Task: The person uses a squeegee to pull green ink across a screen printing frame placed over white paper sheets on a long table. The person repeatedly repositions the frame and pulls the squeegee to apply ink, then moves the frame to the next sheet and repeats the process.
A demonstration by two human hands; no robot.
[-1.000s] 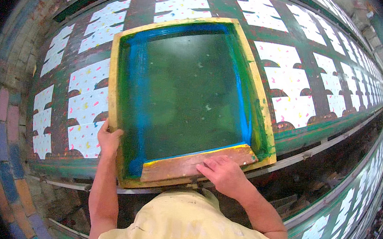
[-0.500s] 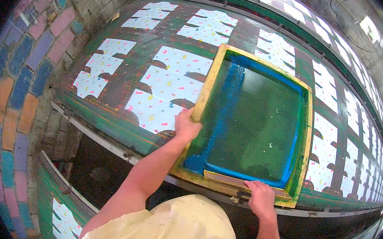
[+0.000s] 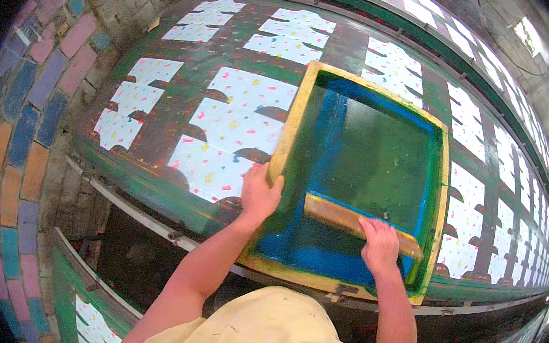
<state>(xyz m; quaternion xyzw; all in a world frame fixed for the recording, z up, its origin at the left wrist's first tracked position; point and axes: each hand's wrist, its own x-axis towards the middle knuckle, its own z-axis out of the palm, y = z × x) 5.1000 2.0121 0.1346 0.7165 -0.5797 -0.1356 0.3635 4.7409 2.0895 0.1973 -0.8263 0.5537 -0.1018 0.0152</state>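
A wooden-rimmed printing screen (image 3: 443, 188) lies on the long table, its dark green mesh streaked with blue ink (image 3: 325, 259) along the near and left sides. At the rim's left bar, my left hand (image 3: 260, 193) is closed round the wood. Inside the screen, my right hand (image 3: 381, 244) grips the top of a wooden squeegee (image 3: 336, 214), which lies crosswise over the lower part of the mesh. The squeegee's blade edge is hidden. White cloth pieces (image 3: 248, 106) with small coloured prints lie left of the screen; what is under the mesh cannot be made out.
More printed pieces (image 3: 462, 209) run in rows along the green table to the right. A metal rail (image 3: 132, 207) follows its near edge. Behind stands another table with a green edge (image 3: 343, 3). A painted brick wall (image 3: 24, 127) rises at the left.
My right hand has pushed the squeegee away from the screen's near edge, up the mesh, leaving blue ink behind it. My left hand stays on the rim.
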